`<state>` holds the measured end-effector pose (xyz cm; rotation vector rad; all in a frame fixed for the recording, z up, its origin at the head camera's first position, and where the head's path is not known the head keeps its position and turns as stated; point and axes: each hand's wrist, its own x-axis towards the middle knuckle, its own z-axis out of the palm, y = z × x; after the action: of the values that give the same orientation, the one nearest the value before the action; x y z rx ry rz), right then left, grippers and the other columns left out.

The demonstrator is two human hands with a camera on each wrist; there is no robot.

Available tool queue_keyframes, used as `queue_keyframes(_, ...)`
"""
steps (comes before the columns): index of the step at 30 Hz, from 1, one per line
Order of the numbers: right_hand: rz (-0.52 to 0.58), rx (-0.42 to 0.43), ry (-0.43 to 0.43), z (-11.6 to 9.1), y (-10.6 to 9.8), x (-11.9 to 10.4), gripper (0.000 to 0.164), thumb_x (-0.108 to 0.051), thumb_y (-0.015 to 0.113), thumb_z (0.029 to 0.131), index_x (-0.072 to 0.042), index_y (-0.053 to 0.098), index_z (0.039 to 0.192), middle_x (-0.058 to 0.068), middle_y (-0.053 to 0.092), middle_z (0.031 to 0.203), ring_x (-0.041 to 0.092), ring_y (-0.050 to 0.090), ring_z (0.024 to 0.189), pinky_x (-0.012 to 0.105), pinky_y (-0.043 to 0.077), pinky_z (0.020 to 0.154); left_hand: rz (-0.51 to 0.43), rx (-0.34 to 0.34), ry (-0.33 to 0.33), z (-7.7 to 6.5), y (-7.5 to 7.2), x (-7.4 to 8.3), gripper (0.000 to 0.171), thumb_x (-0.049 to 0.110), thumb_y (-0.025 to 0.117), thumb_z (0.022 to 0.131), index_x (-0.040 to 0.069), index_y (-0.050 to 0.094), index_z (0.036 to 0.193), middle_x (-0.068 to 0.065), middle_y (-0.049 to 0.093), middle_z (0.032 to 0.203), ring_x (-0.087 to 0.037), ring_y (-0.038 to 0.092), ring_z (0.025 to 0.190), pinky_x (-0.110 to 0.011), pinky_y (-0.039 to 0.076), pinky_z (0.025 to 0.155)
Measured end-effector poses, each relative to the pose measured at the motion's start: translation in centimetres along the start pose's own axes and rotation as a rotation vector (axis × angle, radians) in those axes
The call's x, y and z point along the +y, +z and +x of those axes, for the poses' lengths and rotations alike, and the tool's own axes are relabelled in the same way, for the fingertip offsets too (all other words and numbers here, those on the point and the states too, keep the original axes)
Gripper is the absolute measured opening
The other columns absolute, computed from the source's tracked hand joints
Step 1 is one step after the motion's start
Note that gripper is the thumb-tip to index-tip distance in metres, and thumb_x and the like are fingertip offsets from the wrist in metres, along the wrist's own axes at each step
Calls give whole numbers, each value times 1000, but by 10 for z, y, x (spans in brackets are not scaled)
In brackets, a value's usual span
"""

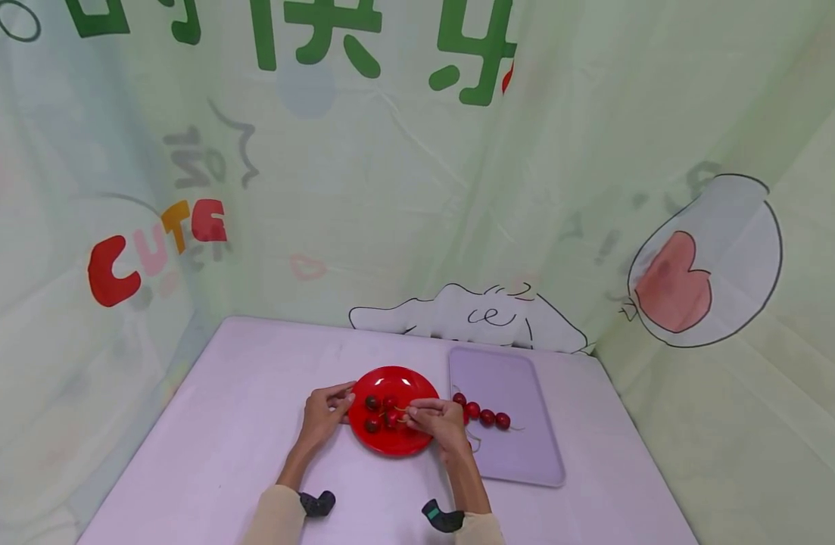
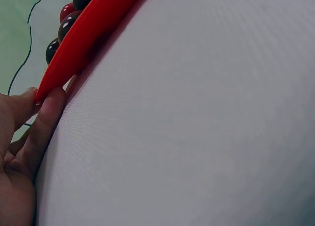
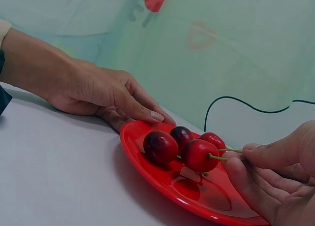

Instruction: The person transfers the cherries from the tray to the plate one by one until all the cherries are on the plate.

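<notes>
A shiny red plate (image 1: 398,448) stands on the table with several dark red cherries (image 1: 372,403) on it. My left hand (image 1: 324,414) grips the plate's left rim, thumb on top and fingers below, as the left wrist view shows. Over the plate's right side, my right hand (image 1: 439,421) pinches a thin green stem (image 3: 220,158) between thumb and fingertips. That stem runs to a bright red cherry (image 3: 198,155) at the front of the group. Behind it, a second red cherry (image 3: 213,140) has its stem reaching the same fingertips.
Right of the plate lies a pale purple tray (image 1: 526,454), carrying a row of several cherries (image 1: 487,417) with stems. My right hand and forearm hide part of its left side. A printed curtain (image 1: 403,189) hangs behind the table (image 1: 253,393) and along both sides.
</notes>
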<state>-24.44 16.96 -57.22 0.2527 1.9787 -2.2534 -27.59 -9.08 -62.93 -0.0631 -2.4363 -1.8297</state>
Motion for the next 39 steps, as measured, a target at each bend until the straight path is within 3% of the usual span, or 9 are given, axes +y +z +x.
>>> queue_keyframes(16, -35, 16, -17, 3, 5, 2, 34, -5, 78, 100, 15, 71, 126, 17, 84, 100, 17, 84, 81, 27, 68, 78, -25, 5, 14, 2, 1, -1, 34, 7, 74, 104, 6, 76, 137, -17, 77, 112, -14, 71, 82, -15, 61, 65)
queue_keyframes(28, -195, 63, -77, 1, 10, -3, 25, -2, 78, 99, 13, 76, 119, 23, 83, 100, 22, 84, 80, 25, 68, 74, -9, 6, 14, 5, 1, -4, 33, 8, 74, 104, 6, 77, 136, -17, 76, 110, -10, 70, 78, -15, 61, 64)
queue_keyframes(39, -380, 121, -147, 5, 11, -1, 15, -4, 82, 97, 7, 81, 108, 19, 81, 90, 17, 79, 72, 23, 67, 70, -19, 5, 17, 3, 1, -4, 34, 6, 73, 104, 6, 76, 138, -18, 76, 113, -9, 69, 79, -15, 62, 66)
